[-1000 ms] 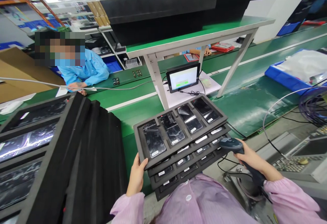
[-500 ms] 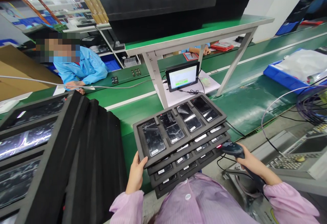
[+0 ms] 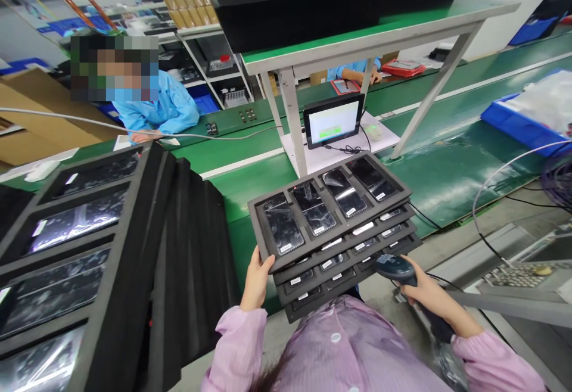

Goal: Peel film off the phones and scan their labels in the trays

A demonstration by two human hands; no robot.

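Observation:
My left hand (image 3: 258,277) grips the near left corner of the top black foam tray (image 3: 313,242), thumb over its rim. Several dark phones (image 3: 342,192) with small white labels lie in its slots. Under it, more foam trays (image 3: 286,292) are stacked in steps, so labelled phone ends show along their near edges. My right hand (image 3: 415,285) is closed around the handle of a barcode scanner (image 3: 395,268). The scanner's head is just off the near right edge of the stack, pointing toward the lower trays.
At left stands a tall stack of foam trays (image 3: 179,273) holding phones. Behind my stack, a small screen (image 3: 334,121) sits under a green-topped shelf (image 3: 313,46). A person in blue (image 3: 174,106) is across the green bench. A blue bin (image 3: 509,121) and cables lie right.
The scanner has moved left along the stack's near edge, and its red light no longer shows. My left hand keeps its hold on the tray. The whole view has shifted slightly.

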